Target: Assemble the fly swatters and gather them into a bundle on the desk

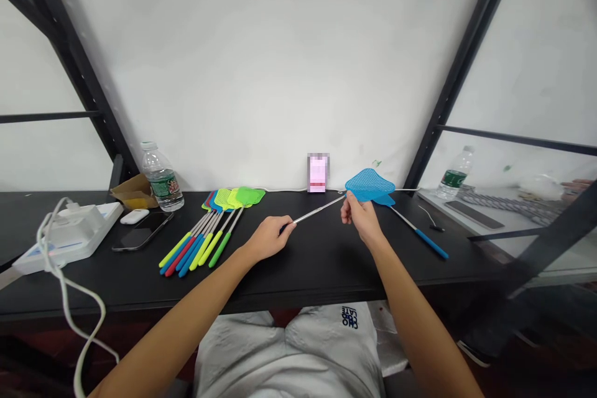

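Note:
Between my hands is a fly swatter with a blue mesh head [370, 180] and a thin silver rod [319, 209]. My left hand [269, 237] is closed around the near end of the rod; the handle there is hidden by the fingers. My right hand [362, 219] pinches the swatter at the neck, just below the head, with its fingers curled. Under the raised head lies a second blue fly swatter [431, 242], its handle pointing toward the right front. Left of my left hand, several fly swatters [200, 252] with green, yellow, blue and red handles lie side by side.
A phone with a lit screen [318, 173] leans on the wall. At the left are a water bottle [162, 177], a cardboard box [135, 191], a dark phone [143, 231], a white earphone case [135, 216] and a power strip [77, 233] with white cables. Black metal posts flank the table.

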{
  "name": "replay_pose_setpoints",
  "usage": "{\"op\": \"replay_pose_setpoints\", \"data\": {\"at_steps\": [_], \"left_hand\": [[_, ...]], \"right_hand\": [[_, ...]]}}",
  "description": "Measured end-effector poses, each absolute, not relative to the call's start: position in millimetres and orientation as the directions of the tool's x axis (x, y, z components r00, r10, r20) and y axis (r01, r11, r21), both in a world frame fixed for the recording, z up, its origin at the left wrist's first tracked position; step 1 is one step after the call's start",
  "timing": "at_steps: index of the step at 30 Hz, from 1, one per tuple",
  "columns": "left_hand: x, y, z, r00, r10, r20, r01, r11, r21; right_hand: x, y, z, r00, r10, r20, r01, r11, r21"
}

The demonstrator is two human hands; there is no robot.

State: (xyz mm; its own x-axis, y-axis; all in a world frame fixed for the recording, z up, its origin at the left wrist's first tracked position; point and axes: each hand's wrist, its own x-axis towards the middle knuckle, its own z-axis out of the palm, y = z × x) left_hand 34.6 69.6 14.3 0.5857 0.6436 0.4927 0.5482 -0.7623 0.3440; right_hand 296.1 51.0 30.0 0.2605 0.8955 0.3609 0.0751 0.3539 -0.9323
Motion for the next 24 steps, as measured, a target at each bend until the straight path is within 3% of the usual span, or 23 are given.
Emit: {"op": "replay_pose_setpoints", "data": {"at_steps": [12,24], "left_hand": [[48,61,7,0.597,0.624,0.504,0.546,-0.776,0.315],[49,59,5,0.539,0.621,0.568,0.562,-0.768,0.307]], "right_hand": [[286,51,33,0.353,0.83,0.431,-0.039,0.473,-0.88],[243,46,28,0.28,0.854,0.439,-0.071,0.475,-0.877]]}}
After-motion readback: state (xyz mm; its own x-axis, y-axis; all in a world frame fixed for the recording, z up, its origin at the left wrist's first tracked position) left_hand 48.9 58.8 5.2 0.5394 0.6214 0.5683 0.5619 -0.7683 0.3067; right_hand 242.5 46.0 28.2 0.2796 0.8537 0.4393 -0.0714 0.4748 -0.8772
